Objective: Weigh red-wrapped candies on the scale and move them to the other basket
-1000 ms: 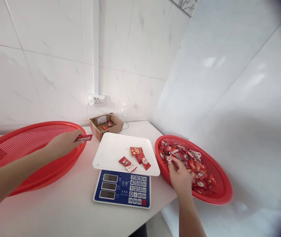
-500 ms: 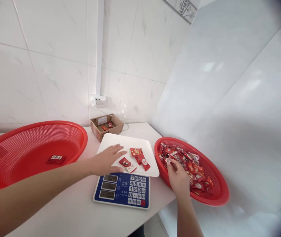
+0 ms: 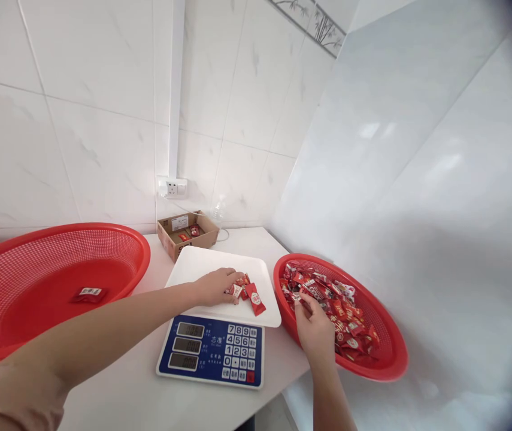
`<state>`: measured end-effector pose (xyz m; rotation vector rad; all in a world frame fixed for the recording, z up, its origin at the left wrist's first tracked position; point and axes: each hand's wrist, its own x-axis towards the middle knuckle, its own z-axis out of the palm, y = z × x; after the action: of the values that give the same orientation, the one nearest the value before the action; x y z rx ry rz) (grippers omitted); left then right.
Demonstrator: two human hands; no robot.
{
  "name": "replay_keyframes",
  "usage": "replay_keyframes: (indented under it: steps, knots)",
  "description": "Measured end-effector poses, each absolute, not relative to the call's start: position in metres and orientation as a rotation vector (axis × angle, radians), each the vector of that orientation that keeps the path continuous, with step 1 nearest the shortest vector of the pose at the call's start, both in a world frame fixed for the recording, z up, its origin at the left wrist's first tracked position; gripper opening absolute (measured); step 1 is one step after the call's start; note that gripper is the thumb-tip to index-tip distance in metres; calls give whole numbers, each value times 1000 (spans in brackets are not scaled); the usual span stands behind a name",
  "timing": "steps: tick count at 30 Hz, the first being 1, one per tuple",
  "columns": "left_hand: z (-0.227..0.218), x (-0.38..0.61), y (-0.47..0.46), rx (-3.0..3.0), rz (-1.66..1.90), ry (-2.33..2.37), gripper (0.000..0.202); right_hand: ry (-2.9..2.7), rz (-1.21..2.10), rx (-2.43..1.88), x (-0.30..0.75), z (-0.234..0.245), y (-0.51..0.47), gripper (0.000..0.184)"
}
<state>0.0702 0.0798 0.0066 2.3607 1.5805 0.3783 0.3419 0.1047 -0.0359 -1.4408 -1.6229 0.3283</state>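
Observation:
My left hand [image 3: 217,287] reaches over the white scale tray [image 3: 204,260], its fingers curled down round red candy packets [image 3: 236,290], which they partly hide. Beside its fingertips lies another red wrapped candy [image 3: 256,299] on the tray. At the near left edge of the right red basket, my right hand [image 3: 316,329] pinches a small wrapped candy [image 3: 298,297] with white on it between thumb and fingers. The basket [image 3: 393,341] holds a heap of mostly red packets [image 3: 343,305]. Below the tray is the scale's blue keypad panel [image 3: 215,353].
A large red basket [image 3: 125,233] at the left has one red packet [image 3: 89,293] in it. Behind the scale stands a small cardboard box [image 3: 208,238] with a few packets inside. A power socket [image 3: 175,188] is on the tiled wall, with a clear bottle [image 3: 218,209] below.
My left hand has moved right from the tray's left side and closed over the packets. My right hand stays at the basket with its candy. The view has shifted slightly.

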Motion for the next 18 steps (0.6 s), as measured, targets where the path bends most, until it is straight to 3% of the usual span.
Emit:
replay_keyframes:
  steps: [7, 18]
  knots:
    - [19, 40, 53, 2273, 501, 1791, 30, -1605, 353, -1483, 341, -35, 103, 46]
    - [47, -69, -48, 1966, 685, 2315, 40, -1611, 337, -1534, 339, -33, 102, 47]
